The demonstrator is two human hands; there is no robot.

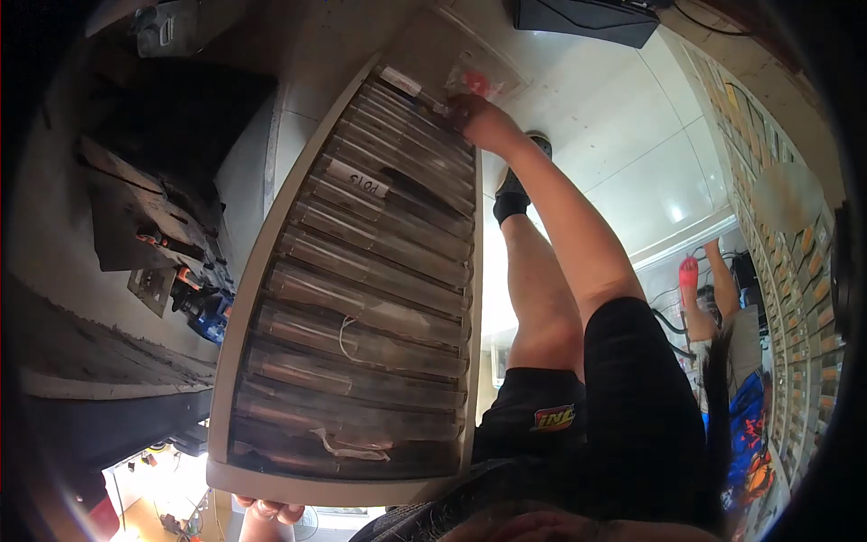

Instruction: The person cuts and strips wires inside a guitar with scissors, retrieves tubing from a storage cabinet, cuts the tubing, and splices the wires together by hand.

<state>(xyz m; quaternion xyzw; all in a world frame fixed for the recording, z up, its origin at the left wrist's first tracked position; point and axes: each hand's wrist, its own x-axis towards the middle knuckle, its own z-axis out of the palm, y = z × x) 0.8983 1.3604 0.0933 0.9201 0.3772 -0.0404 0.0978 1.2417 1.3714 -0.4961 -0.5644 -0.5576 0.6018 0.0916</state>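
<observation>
A tall cabinet of small clear drawers [348,294] in a pale frame stretches up the middle of the head view. One drawer carries a label [358,179] reading "POTS", and another has a blank-looking white label [400,81]. My left hand [268,510] has its fingers curled under the frame's lower-left edge; the rest of it is hidden. At the cabinet's far right corner, the fingers of my right hand [488,125] are bent by the end of a drawer. What they grip is too dark to make out. Just beyond lies a clear plastic bag with something red [476,83].
Many small drawers [786,271] line the right wall. Another person [722,316] is at the right, near a blue patterned cloth [748,425]. A black case [587,20] sits on the tiled floor [632,154]. Tools [185,280] lie on the left.
</observation>
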